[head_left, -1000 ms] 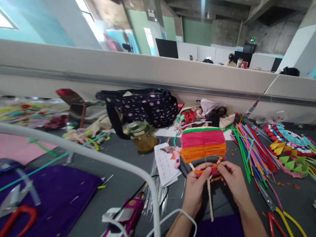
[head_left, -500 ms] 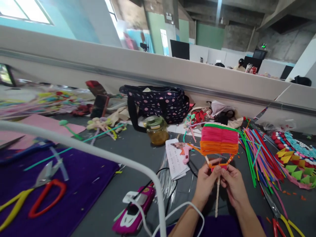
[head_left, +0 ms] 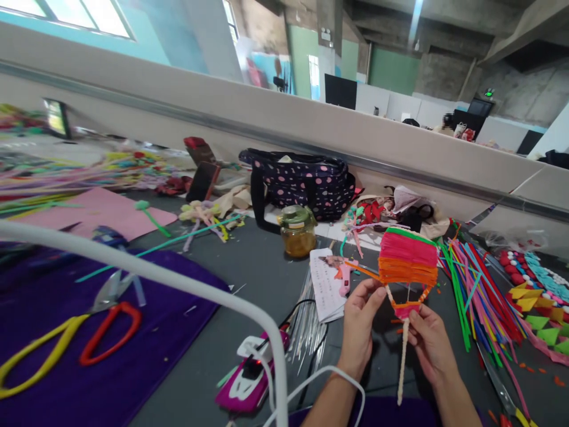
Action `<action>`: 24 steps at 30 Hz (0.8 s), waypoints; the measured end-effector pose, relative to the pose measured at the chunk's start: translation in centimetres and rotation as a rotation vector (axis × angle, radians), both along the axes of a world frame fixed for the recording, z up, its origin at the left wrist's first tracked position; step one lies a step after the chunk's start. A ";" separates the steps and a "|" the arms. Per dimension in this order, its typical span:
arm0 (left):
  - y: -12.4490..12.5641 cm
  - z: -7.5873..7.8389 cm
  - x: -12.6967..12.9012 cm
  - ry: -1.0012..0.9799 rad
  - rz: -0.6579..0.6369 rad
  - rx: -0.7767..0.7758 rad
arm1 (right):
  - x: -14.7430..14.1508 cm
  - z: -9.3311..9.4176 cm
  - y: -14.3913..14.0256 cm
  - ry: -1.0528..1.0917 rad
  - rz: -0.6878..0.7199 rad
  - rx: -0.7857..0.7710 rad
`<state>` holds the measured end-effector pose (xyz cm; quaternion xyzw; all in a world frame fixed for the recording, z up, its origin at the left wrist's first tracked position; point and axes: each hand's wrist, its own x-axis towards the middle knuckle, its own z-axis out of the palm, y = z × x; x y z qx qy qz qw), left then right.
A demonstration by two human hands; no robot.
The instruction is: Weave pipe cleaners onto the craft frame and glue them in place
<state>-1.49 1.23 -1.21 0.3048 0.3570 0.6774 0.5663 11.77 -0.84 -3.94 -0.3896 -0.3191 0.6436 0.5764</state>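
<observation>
Here, fingers first: the right hand (head_left: 429,344) pinches the pink base of the woven fan (head_left: 406,264) where its cream stem (head_left: 403,365) starts, thumb on top, closed on it. The left hand (head_left: 360,323) has its fingers (head_left: 371,296) half curled against the fan's lower left edge, by an orange strand (head_left: 361,270) that sticks out leftward; whether they clamp the strand or only steady the weave I cannot tell.

The fan is held upright above the grey table (head_left: 262,279), in front of the person, pink band over orange, green along the top rim.

Step in hand, as I judge it: winding strands across the frame near its narrow lower end. The next move likely calls for a firm hold at the stem while the loose orange strand is drawn across.

Room around the fan: just right of it lies a sheaf of coloured pipe cleaners (head_left: 475,284); left of it a pink glue gun (head_left: 343,279) on a printed sheet (head_left: 326,284); beyond-left a jar (head_left: 297,231) and a spotted bag (head_left: 302,181). Below the fan, bare table.
</observation>
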 end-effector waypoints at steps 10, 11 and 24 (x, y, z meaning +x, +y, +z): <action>-0.1 0.0 0.0 -0.110 0.028 -0.084 | -0.6 -0.4 -0.2 -0.072 0.001 0.032; -0.1 0.0 0.0 -0.119 0.033 -0.090 | -0.6 -0.4 -0.2 -0.075 0.001 0.031; -0.2 0.0 0.1 -0.186 -0.055 -0.089 | -0.8 0.1 -0.3 -0.110 -0.053 0.052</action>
